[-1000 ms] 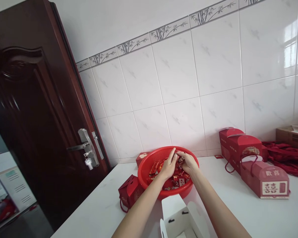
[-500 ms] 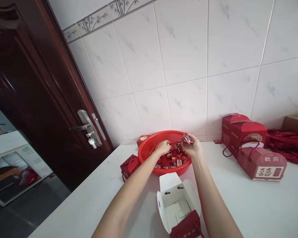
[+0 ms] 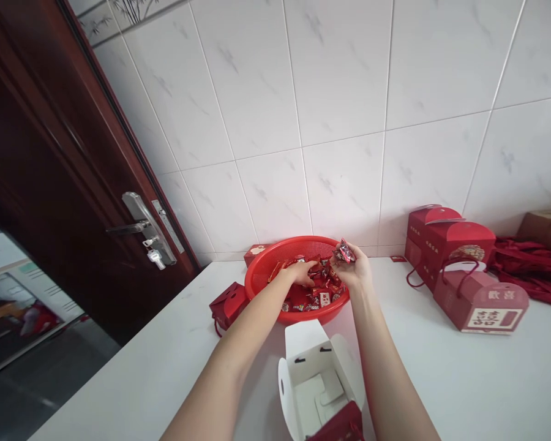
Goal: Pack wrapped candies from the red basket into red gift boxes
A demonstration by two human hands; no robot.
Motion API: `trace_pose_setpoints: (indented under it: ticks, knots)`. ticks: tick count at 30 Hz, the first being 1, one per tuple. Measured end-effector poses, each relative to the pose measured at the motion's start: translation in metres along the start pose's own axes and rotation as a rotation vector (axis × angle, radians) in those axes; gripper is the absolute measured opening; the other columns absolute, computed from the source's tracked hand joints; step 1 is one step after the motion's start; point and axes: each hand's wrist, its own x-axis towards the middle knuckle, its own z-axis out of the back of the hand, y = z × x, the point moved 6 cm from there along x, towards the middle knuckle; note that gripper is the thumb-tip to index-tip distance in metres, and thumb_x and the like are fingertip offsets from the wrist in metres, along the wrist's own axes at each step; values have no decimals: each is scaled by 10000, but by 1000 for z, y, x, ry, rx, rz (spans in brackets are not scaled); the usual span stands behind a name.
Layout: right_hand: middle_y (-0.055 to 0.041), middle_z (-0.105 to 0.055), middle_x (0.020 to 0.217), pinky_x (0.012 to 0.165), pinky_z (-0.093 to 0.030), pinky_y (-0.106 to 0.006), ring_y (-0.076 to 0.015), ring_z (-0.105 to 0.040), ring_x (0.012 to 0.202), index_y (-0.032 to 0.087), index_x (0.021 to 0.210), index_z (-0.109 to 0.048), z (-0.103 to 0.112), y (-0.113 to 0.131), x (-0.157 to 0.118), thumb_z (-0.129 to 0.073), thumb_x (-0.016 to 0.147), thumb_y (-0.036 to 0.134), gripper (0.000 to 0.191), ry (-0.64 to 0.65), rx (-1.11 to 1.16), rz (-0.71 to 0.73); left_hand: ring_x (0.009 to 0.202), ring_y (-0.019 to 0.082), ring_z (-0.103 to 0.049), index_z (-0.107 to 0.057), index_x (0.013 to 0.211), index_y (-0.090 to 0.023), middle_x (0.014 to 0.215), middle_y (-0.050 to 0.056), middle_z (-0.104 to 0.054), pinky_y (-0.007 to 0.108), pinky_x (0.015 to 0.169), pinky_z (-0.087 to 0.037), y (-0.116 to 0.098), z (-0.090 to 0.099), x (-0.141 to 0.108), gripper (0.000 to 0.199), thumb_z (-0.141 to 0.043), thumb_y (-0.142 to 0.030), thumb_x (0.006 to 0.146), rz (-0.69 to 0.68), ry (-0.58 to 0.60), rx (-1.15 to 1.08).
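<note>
A red plastic basket [image 3: 261, 260] with perforated sides stands against the wall, and many small wrapped candies [image 3: 324, 299] lie inside it. My left hand [image 3: 302, 272] reaches over its left side into the candies, thumb and fingers apart; no held piece shows. At the basket's right rim my right hand [image 3: 356, 269] is closed around several wrapped candies [image 3: 344, 252], shiny red and silver, whose exact number I cannot make out. In front of the basket, between my forearms, sits an open carton [image 3: 310, 392] with a white inside and raised flaps. No candy shows in its visible part.
Red gift boxes with cord handles [image 3: 480, 303] stand to the right, beside dark red cloth [image 3: 528, 269] and a brown cardboard box [image 3: 546, 229]. Another red box [image 3: 229, 304] is left of the basket. A door with keys in its lock [image 3: 153, 254] is at far left.
My left hand has dipped among the candies with its fingers spread apart. My right hand keeps its candies at the rim. The whole view has shifted slightly.
</note>
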Motion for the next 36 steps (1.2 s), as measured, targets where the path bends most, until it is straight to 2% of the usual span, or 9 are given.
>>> trace_pose_setpoints:
  ticks: [4,8,12,15,18,22,26,31,36]
  knots:
    - [22,-677,654,559,-528,-225,-116,-618,588,216,725,-617,0,-1,-2,-655,750,178,59,-25,11,-14,1064,306,-669,-692,1002,-249,1114,64,-734,325,884,-507,1,-4,0,468,-812,-212,551,53,49,67]
    - [24,-679,653,561,-524,-220,-110,-615,586,213,716,-613,0,-1,-4,-643,753,168,66,-39,15,-22,862,277,-677,-648,664,-208,802,41,-717,320,771,-504,-1,-3,-4,160,-768,-154,572,85,97,91]
    - [24,-676,654,564,-527,-227,-116,-621,592,215,713,-604,0,-1,-3,-659,747,175,76,-35,-4,-26,667,196,-599,-581,539,-200,578,-11,-593,281,634,-453,0,2,-10,167,-730,-164,604,94,148,33]
    - [30,-666,647,572,-532,-227,-113,-621,586,215,724,-601,0,-1,-2,-669,755,181,82,-24,-24,-29,591,160,-531,-600,576,-202,562,-24,-561,278,576,-405,4,9,-12,134,-662,-219,693,106,138,-34]
    - [29,-658,640,566,-534,-226,-111,-620,580,213,727,-599,0,-1,-1,-671,761,180,87,-21,-37,-31,540,150,-491,-574,578,-197,559,-11,-554,292,549,-378,7,16,-11,221,-550,-267,786,134,96,-77]
    - [29,-643,625,548,-529,-215,-99,-604,558,206,704,-584,-1,-2,-2,-661,763,165,106,-31,-39,-37,533,164,-494,-557,539,-193,525,15,-564,300,554,-379,6,17,-11,306,-535,-332,811,153,93,-77]
    - [36,-640,628,564,-546,-230,-105,-605,560,212,705,-567,-2,-2,-4,-687,747,166,136,-21,-43,-36,634,189,-590,-601,493,-188,584,51,-651,281,649,-441,-1,10,-16,404,-581,-428,818,123,158,-42]
    - [42,-639,613,591,-572,-246,-112,-612,571,215,722,-560,-4,-3,-8,-688,745,150,145,-30,-8,-55,832,239,-665,-725,668,-212,800,41,-741,274,725,-477,-8,3,-21,121,-756,-328,673,78,193,37]
    - [23,-664,618,606,-579,-252,-119,-646,591,202,722,-579,-7,-3,-14,-631,792,134,111,-57,31,-81,1116,272,-634,-752,1024,-294,1178,3,-727,276,898,-481,-15,0,-24,412,-802,-381,624,48,257,79]
